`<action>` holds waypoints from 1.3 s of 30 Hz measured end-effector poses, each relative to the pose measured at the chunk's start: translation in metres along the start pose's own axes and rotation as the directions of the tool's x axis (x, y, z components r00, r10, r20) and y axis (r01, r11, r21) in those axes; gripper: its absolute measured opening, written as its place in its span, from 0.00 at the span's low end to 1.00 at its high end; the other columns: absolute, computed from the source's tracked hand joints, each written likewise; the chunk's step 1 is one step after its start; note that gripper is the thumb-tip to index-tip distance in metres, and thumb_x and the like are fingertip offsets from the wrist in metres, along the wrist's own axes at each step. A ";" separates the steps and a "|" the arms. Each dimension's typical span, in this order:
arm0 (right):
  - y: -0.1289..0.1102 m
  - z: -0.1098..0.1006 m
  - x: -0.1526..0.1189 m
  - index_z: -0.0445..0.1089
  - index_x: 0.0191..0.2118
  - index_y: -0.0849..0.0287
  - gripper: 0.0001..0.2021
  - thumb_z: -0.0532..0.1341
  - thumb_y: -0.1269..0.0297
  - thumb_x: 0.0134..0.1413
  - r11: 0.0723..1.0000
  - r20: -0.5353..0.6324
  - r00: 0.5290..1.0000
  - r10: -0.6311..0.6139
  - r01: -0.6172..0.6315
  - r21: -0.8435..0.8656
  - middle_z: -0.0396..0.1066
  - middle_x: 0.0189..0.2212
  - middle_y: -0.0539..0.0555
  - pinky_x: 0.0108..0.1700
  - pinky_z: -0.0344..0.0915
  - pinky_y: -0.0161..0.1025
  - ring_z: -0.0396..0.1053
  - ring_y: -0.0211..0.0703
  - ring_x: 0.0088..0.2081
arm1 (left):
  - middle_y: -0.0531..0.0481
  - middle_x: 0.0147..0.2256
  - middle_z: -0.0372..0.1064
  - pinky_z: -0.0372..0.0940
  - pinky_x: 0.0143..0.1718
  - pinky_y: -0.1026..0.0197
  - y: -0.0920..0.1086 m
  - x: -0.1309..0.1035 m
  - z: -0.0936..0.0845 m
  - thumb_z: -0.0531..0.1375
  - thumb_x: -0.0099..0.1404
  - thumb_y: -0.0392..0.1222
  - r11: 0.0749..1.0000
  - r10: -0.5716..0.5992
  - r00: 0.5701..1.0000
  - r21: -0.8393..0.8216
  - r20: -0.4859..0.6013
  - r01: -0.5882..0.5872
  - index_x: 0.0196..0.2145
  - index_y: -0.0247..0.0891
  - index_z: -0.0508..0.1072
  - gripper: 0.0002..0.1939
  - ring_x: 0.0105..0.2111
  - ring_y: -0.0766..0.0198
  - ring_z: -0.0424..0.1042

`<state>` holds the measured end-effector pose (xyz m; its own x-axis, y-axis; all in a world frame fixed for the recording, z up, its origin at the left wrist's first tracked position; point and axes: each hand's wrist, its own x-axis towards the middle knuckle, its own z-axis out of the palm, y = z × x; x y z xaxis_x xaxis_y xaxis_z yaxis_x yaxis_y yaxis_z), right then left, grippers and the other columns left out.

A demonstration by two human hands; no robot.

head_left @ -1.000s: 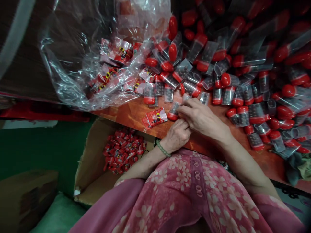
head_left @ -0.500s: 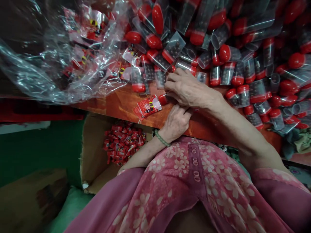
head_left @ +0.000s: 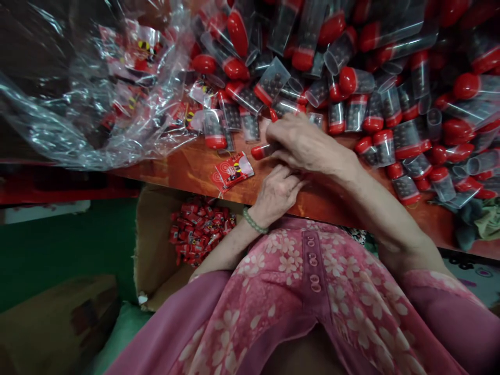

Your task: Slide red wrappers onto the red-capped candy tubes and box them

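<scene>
On the reddish wooden table [head_left: 164, 169], close to its front edge, my left hand [head_left: 276, 192] has its fingers bent together. Whatever they hold is hidden. My right hand [head_left: 302, 143] lies just above and beside it, fingers curled down over a clear tube with a red cap [head_left: 258, 152], whose capped end sticks out to the left. Whether the right fingers grip this tube cannot be made out. Two overlapping red printed packets [head_left: 234, 171] lie left of the hands. Behind the hands is a large heap of clear tubes [head_left: 356, 112] with red caps and dark beads inside.
A crinkled clear plastic bag [head_left: 97, 140] with red printed labels covers the table's left part. Below the edge, an open cardboard box [head_left: 154, 245] holds many small red packets [head_left: 201, 229]. Dark and greenish cloth [head_left: 488, 224] lies at the right.
The view has shifted slightly, moving the heap leftward in the picture. My right hand has tilted a little, and its fingers sit slightly further apart from my left hand.
</scene>
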<state>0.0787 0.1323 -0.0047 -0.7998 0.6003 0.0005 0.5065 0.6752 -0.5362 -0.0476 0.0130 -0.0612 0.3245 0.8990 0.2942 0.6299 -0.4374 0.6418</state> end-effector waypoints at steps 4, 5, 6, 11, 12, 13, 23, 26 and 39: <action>0.006 -0.021 -0.047 0.71 0.46 0.54 0.07 0.63 0.59 0.65 0.946 -0.142 0.965 0.221 -0.177 0.273 0.74 0.39 0.53 0.45 0.70 0.46 0.70 0.46 0.39 | 0.45 0.34 0.76 0.68 0.40 0.60 0.001 0.004 -0.005 0.57 0.74 0.41 0.998 -0.019 0.999 -0.067 -0.031 0.017 0.37 0.34 0.81 0.13 0.35 0.63 0.73; 0.009 -0.021 -0.062 0.71 0.45 0.53 0.08 0.65 0.57 0.64 0.919 -0.203 0.938 0.282 -0.203 0.339 0.74 0.38 0.53 0.44 0.70 0.45 0.70 0.46 0.39 | 0.46 0.33 0.77 0.68 0.39 0.61 0.001 0.005 -0.005 0.59 0.73 0.39 0.993 -0.036 0.997 -0.117 -0.063 0.028 0.36 0.34 0.81 0.11 0.35 0.64 0.73; 0.012 -0.019 -0.076 0.72 0.44 0.53 0.10 0.66 0.55 0.62 0.891 -0.254 0.909 0.331 -0.213 0.401 0.74 0.38 0.53 0.42 0.70 0.44 0.71 0.45 0.39 | 0.47 0.32 0.77 0.68 0.38 0.62 0.001 0.006 -0.005 0.61 0.71 0.38 0.983 -0.063 0.994 -0.177 -0.093 0.046 0.35 0.35 0.81 0.09 0.34 0.65 0.74; 0.019 0.004 -0.135 0.73 0.45 0.50 0.14 0.71 0.53 0.56 0.755 -0.364 0.763 0.534 -0.236 0.611 0.74 0.35 0.48 0.39 0.71 0.43 0.71 0.42 0.34 | 0.53 0.27 0.78 0.67 0.34 0.65 0.005 0.011 -0.009 0.71 0.61 0.36 0.892 -0.212 0.958 -0.438 -0.193 0.109 0.28 0.37 0.80 0.05 0.28 0.69 0.74; 0.017 0.007 -0.142 0.74 0.45 0.50 0.14 0.72 0.53 0.55 0.746 -0.378 0.741 0.554 -0.242 0.620 0.74 0.35 0.48 0.40 0.72 0.43 0.71 0.42 0.34 | 0.54 0.27 0.78 0.67 0.33 0.66 0.006 0.012 -0.010 0.72 0.61 0.37 0.882 -0.221 0.955 -0.458 -0.199 0.109 0.28 0.37 0.80 0.05 0.27 0.70 0.74; 0.014 0.009 -0.148 0.74 0.45 0.50 0.14 0.72 0.54 0.55 0.744 -0.388 0.728 0.564 -0.245 0.621 0.74 0.35 0.48 0.40 0.72 0.43 0.72 0.42 0.34 | 0.54 0.27 0.78 0.68 0.33 0.66 0.008 0.013 -0.012 0.72 0.60 0.37 0.877 -0.224 0.954 -0.468 -0.201 0.107 0.28 0.38 0.80 0.06 0.27 0.70 0.74; -0.023 -0.016 -0.159 0.76 0.47 0.47 0.10 0.68 0.65 0.61 0.916 -0.416 0.855 0.310 -0.153 0.370 0.80 0.38 0.47 0.42 0.74 0.41 0.78 0.42 0.36 | 0.52 0.27 0.79 0.68 0.30 0.66 0.031 0.018 -0.034 0.73 0.60 0.43 0.888 -0.134 0.983 -0.455 -0.127 0.062 0.28 0.38 0.81 0.08 0.26 0.70 0.74; -0.029 -0.020 -0.161 0.76 0.46 0.49 0.07 0.65 0.64 0.64 0.954 -0.372 0.894 0.249 -0.160 0.254 0.80 0.37 0.50 0.41 0.74 0.42 0.78 0.44 0.37 | 0.53 0.27 0.78 0.68 0.30 0.66 0.034 0.017 -0.037 0.72 0.61 0.43 0.894 -0.140 0.984 -0.442 -0.111 0.077 0.28 0.37 0.80 0.09 0.26 0.70 0.74; -0.043 -0.032 -0.164 0.74 0.53 0.54 0.12 0.58 0.64 0.70 0.973 -0.151 0.965 0.215 -0.225 -0.054 0.78 0.39 0.57 0.42 0.70 0.45 0.74 0.49 0.40 | 0.52 0.29 0.76 0.68 0.32 0.66 0.034 0.008 -0.038 0.67 0.67 0.44 0.972 0.009 0.999 -0.233 -0.049 -0.020 0.31 0.37 0.79 0.09 0.29 0.69 0.73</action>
<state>0.1980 0.0187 0.0457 -0.6144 0.7889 0.0124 0.6903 0.5450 -0.4759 -0.0502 0.0064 -0.0105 0.2946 0.8952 0.3343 0.4416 -0.4378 0.7831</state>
